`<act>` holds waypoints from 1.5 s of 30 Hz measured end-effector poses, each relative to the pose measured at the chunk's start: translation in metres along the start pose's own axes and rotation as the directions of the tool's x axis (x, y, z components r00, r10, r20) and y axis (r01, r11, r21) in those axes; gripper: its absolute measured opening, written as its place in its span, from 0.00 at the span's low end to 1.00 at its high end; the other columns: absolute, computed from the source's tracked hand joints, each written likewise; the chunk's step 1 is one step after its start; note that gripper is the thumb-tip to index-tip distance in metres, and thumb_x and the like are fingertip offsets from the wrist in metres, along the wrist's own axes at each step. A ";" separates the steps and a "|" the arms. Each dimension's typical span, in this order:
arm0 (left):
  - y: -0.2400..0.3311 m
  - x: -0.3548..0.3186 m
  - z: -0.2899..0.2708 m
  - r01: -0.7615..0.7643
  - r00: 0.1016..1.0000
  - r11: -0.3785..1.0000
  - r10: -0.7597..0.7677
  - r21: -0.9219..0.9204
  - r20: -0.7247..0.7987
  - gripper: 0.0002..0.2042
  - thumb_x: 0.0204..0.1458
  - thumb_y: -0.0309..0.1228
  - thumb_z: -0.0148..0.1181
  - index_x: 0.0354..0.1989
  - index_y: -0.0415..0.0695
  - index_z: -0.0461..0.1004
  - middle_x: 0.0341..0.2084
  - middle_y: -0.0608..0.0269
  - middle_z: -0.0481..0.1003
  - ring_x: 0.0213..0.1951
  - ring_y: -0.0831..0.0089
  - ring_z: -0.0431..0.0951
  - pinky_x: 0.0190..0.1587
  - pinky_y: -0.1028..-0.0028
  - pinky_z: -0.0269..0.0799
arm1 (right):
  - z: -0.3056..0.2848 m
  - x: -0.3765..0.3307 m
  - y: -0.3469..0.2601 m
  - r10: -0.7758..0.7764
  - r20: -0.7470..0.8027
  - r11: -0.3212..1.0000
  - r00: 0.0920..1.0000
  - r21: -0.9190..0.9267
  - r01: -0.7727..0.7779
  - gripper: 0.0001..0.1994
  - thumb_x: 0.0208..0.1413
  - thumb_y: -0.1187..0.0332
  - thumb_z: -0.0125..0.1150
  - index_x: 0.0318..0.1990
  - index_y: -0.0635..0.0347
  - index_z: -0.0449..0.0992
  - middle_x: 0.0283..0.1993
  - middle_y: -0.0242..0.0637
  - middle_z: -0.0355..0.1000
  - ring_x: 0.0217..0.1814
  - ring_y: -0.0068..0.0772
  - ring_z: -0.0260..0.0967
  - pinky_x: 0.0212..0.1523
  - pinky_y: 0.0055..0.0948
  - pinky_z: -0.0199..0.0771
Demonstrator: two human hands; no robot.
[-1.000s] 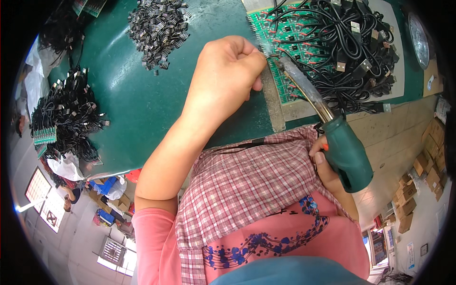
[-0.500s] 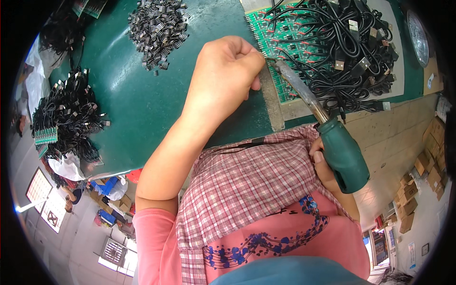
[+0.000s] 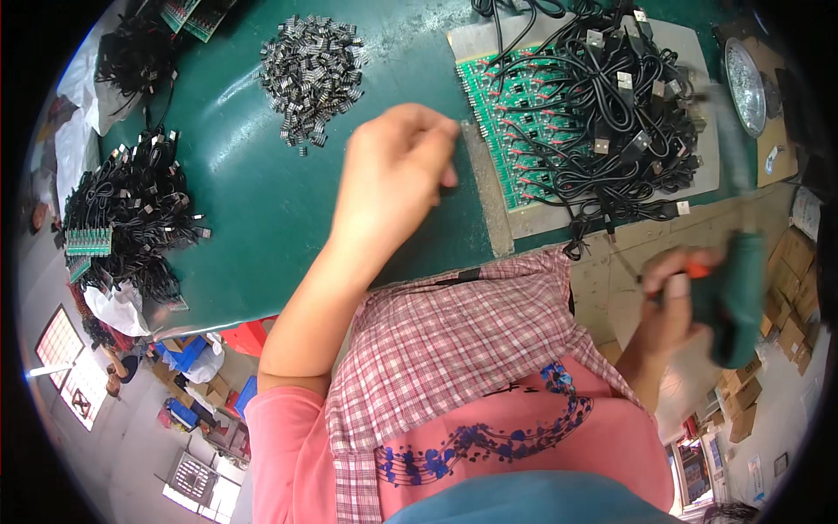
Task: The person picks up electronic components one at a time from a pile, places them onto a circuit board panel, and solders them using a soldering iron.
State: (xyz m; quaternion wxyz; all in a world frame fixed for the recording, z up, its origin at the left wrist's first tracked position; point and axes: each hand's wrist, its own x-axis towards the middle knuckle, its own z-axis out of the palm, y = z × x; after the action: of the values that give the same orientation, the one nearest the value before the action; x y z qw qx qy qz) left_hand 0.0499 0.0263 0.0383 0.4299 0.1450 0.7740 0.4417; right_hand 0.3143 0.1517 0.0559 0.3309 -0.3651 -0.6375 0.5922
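My left hand (image 3: 393, 179) hovers over the green table, just left of a grey strip (image 3: 489, 188). Its fingers are pinched together; anything between them is hidden. Off the table's right side, my right hand (image 3: 670, 297) is wrapped around a soldering iron with a thick green handle (image 3: 740, 301). An orange part (image 3: 697, 266) shows by its fingers. The iron's metal shaft points up and is smeared by motion. Beyond the strip lies a panel of green circuit boards (image 3: 511, 131) with red and black wires, and black USB cables (image 3: 624, 113) heaped over its right side.
A pile of small metal-pinned parts (image 3: 310, 79) lies on the green table (image 3: 236, 218). At the left are bundled black USB cables (image 3: 135, 205) with small boards (image 3: 89, 242). A round metal dish (image 3: 745, 87) stands at the far right. Cardboard boxes (image 3: 742, 397) are stacked beyond.
The soldering iron has swung right, away from the boards and my left hand. My right hand has risen with it. My left hand has drawn back left and slightly nearer, still pinched.
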 end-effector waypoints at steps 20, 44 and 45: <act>-0.057 -0.020 -0.081 -0.088 0.703 0.392 0.676 0.916 -0.222 0.06 0.51 0.25 0.58 0.37 0.42 0.75 0.30 0.60 0.73 0.30 0.61 0.75 0.32 0.68 0.70 | 0.035 -0.040 0.005 0.380 0.369 0.893 0.848 0.093 -0.441 0.18 0.55 0.76 0.53 0.54 0.63 0.62 0.30 0.38 0.68 0.26 0.20 0.62 0.27 0.20 0.64; -0.048 -0.013 -0.084 -0.193 0.720 0.578 0.632 0.793 -0.286 0.03 0.50 0.22 0.59 0.33 0.39 0.75 0.28 0.58 0.74 0.26 0.64 0.75 0.30 0.71 0.71 | 0.034 -0.041 0.007 0.364 0.350 0.931 0.863 -0.151 -0.332 0.08 0.54 0.77 0.53 0.42 0.67 0.70 0.31 0.35 0.68 0.31 0.24 0.65 0.34 0.24 0.68; -0.047 -0.014 -0.084 -0.205 0.708 0.566 0.649 0.798 -0.278 0.03 0.50 0.22 0.59 0.33 0.39 0.75 0.28 0.58 0.74 0.26 0.64 0.75 0.30 0.71 0.71 | 0.035 -0.041 0.008 0.368 0.324 0.930 0.872 -0.147 -0.337 0.07 0.53 0.77 0.54 0.40 0.67 0.71 0.30 0.35 0.68 0.31 0.26 0.66 0.34 0.25 0.69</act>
State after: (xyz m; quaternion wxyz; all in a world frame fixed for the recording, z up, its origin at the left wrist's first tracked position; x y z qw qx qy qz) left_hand -0.0011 -0.0558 0.0274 -0.0290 0.3605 0.9062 0.2191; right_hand 0.3062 0.0990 0.0452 0.0843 -0.3794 -0.6331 0.6695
